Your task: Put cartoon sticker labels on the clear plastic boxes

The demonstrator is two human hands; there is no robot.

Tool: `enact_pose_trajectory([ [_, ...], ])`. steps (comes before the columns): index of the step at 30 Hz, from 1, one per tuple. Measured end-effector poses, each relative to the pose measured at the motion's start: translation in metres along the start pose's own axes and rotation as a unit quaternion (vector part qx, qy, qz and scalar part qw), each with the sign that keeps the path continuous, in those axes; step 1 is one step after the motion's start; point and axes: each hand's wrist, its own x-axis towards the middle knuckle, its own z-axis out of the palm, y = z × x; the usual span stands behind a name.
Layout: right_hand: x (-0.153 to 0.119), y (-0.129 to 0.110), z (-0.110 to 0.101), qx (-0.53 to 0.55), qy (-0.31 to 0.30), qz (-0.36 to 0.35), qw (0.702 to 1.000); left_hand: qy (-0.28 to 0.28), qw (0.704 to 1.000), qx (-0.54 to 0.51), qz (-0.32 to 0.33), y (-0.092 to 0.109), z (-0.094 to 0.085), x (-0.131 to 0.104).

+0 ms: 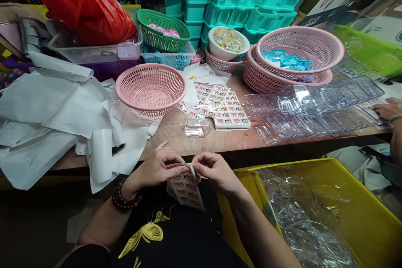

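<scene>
Over my lap, my left hand [163, 167] grips the top edge of a sticker sheet [186, 190] printed in rows of pink and dark pictures. My right hand [212, 169] pinches a white corner at the sheet's top, close against my left fingertips. The sheet hangs down at a slant. Beyond my hands, a small clear plastic case [196, 127] lies near the table's front edge. Just behind it sits a stack of similar sticker sheets [232, 111], with more spread loosely beside it.
A pink basket [150, 88] stands behind crumpled white backing paper [63, 109]. To the right are clear plastic trays [307, 109], stacked pink baskets [266, 79] and a yellow bin [354, 197] with clear plastic pieces. A co-worker's hand [389, 109] is at the far right.
</scene>
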Motion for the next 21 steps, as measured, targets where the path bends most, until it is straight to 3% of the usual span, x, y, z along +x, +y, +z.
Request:
enact_pose_trajectory([
  [9,0.004,0.004,-0.003,-0.023,-0.045,0.042,0.998,-0.017,1.0,-0.016,0.021,0.001,0.0,0.002],
  [11,0.004,0.004,-0.001,-0.037,-0.012,0.012,0.999,-0.005,1.0,-0.01,0.005,0.001,0.001,0.003],
  [14,-0.001,0.001,0.002,-0.111,0.031,-0.096,0.989,0.0,0.999,-0.015,-0.03,0.003,0.001,0.006],
  [17,-0.008,0.0,0.004,-0.258,0.056,-0.213,0.941,-0.014,0.996,-0.058,-0.072,0.005,0.001,0.008],
  [21,-0.012,0.007,0.003,-0.421,0.123,-0.355,0.826,-0.053,0.974,-0.163,-0.146,0.001,0.0,0.011],
])
